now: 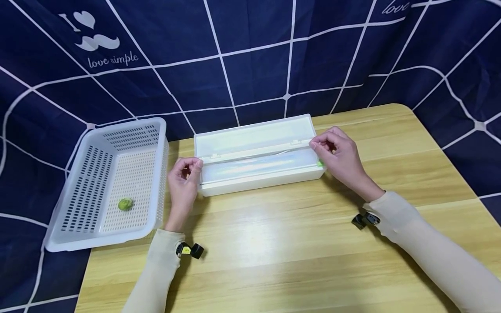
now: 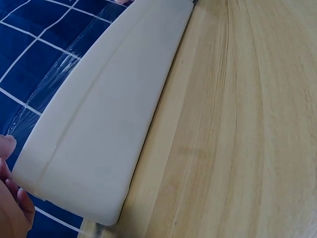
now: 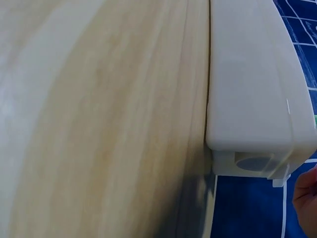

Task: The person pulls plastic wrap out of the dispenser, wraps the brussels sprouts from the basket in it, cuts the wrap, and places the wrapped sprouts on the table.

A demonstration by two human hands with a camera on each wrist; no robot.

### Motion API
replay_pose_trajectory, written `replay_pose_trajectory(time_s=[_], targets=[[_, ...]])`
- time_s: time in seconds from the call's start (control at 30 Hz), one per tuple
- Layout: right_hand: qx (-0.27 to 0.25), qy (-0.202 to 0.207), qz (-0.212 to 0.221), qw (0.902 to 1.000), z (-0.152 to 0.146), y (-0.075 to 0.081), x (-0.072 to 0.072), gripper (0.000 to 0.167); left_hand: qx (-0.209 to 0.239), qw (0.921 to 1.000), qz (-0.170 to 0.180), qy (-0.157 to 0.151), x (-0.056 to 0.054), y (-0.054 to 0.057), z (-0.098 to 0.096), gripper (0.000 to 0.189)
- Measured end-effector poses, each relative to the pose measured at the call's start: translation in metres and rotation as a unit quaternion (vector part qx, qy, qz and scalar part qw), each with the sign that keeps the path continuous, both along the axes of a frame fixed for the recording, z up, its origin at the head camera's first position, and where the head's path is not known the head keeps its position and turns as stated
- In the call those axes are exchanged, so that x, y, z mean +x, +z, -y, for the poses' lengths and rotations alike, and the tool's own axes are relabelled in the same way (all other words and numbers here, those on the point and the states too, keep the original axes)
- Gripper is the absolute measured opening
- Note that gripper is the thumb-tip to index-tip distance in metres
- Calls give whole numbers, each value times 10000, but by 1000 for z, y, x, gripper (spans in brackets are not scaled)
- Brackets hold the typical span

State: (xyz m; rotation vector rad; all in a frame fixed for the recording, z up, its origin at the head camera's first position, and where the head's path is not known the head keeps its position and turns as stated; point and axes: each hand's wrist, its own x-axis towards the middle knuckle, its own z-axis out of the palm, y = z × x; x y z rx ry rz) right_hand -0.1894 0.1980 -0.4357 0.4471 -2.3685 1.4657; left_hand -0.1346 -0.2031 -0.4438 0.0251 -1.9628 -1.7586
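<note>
A long white cling film dispenser (image 1: 262, 182) sits on the table with its lid (image 1: 254, 132) tipped back. Clear cling film (image 1: 250, 165) spans its opening. At the dispenser's left end, my left hand (image 1: 183, 182) pinches the film's edge between thumb and fingers. The right hand (image 1: 340, 152) pinches the film near the other end, beside a small green part (image 1: 320, 163). In the left wrist view the cling film (image 2: 62, 67) stretches, creased, from the thumb along the box. The right wrist view shows the dispenser's end wall (image 3: 255, 161), with only part of that hand (image 3: 307, 198) visible.
A white slotted plastic basket (image 1: 158, 174) stands at the left, holding a small round green item (image 1: 125, 204). Under everything is a wood-grain table (image 1: 274, 261). Dark blue cloth (image 1: 258, 69) with white lines hangs behind and around it.
</note>
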Motion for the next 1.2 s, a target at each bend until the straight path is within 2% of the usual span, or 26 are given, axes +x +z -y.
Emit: replay_pose_trajectory(time_s=[0.3,0.37,0.53,0.63,0.7,0.93,1.2], targets=[[-46,-39,50,10000,0,1,3,7,-46,10000,-36,26,1,2,-2,8],[-55,-48,48,10000,0,2,3,7,-28,10000,-48,3,3,7,-4,8],[-116,-29,7,9999,0,5,3,8,-24,9998,-199,-56,10,28,-14,10],[-121,-45,9,9999,0,5,2,8,-46,9996,-271,-57,12,33,-16,9],[-141,-48,0,9999,0,6,2,8,-39,9996,-270,-51,10,31,-15,9],[-241,-29,-145,9996,2,5,1,8,-80,9996,-250,56,0,9,-4,9],[-45,-20,-589,9983,4,9,3,4,-93,9999,-26,81,5,10,-3,10]])
